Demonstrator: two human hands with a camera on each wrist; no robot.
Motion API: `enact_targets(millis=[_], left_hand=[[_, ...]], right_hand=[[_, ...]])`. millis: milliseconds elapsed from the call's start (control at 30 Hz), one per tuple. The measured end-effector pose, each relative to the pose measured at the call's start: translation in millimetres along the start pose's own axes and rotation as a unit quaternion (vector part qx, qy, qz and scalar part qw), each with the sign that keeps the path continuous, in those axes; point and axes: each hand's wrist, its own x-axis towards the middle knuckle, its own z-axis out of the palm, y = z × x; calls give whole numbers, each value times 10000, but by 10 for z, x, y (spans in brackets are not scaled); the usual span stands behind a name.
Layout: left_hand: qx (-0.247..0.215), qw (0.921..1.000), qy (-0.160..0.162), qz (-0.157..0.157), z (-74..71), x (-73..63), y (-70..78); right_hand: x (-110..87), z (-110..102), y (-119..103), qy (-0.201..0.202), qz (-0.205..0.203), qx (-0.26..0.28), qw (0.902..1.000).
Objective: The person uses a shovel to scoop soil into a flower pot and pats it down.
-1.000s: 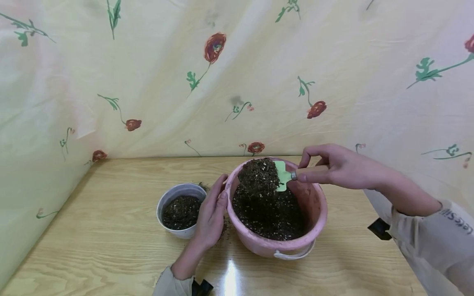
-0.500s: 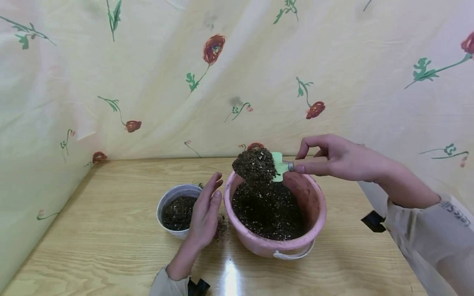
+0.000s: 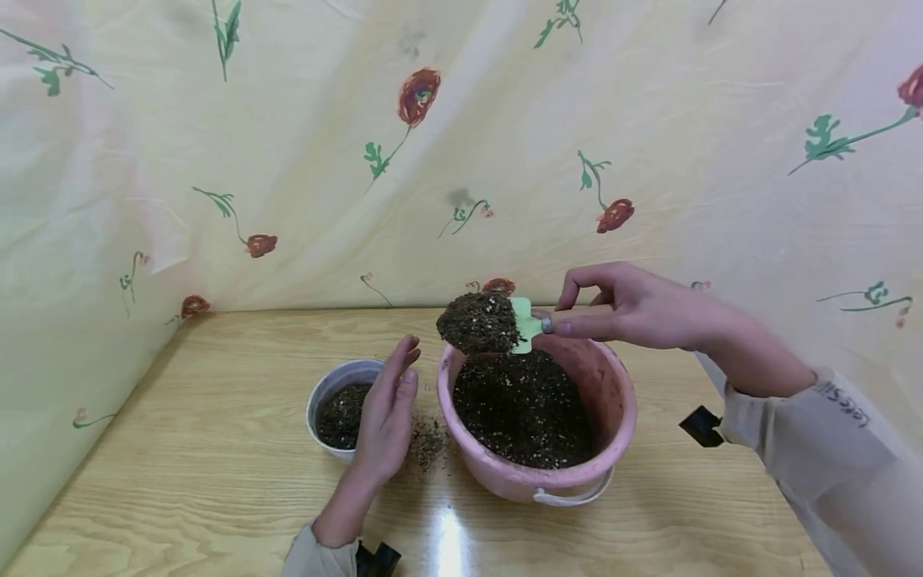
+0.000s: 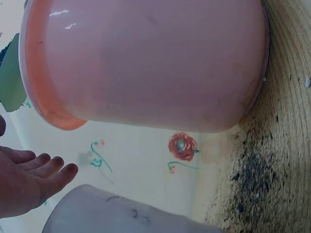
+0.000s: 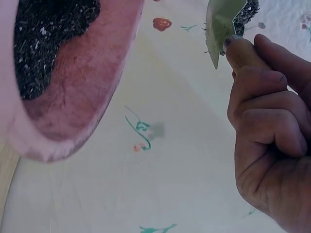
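Observation:
In the head view my right hand grips the wooden handle of a small green trowel. A heap of dark soil fills the blade, held above the left rim of a pink bucket. The right wrist view shows curled fingers round the handle. More soil lies inside the bucket. My left hand, fingers straight, stands between the bucket and a white pot. It hides the pot's right side; whether it touches the pot I cannot tell. The pot also contains soil.
Spilled soil lies on the wooden table between pot and bucket. The bucket's white handle hangs at its front. A flowered cloth forms the backdrop behind and at the sides.
My right hand has lifted the loaded trowel and carried it left, from over the bucket's middle to its left rim. My left hand has left the bucket's rim and moved left towards the pot.

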Motion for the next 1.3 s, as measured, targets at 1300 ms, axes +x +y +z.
enact_targets(millis=[1300], left_hand=[[1231, 9793, 1574, -327, -827, -73, -286]], right_hand=[[964, 654, -300, -849, 2, 923, 9921]])
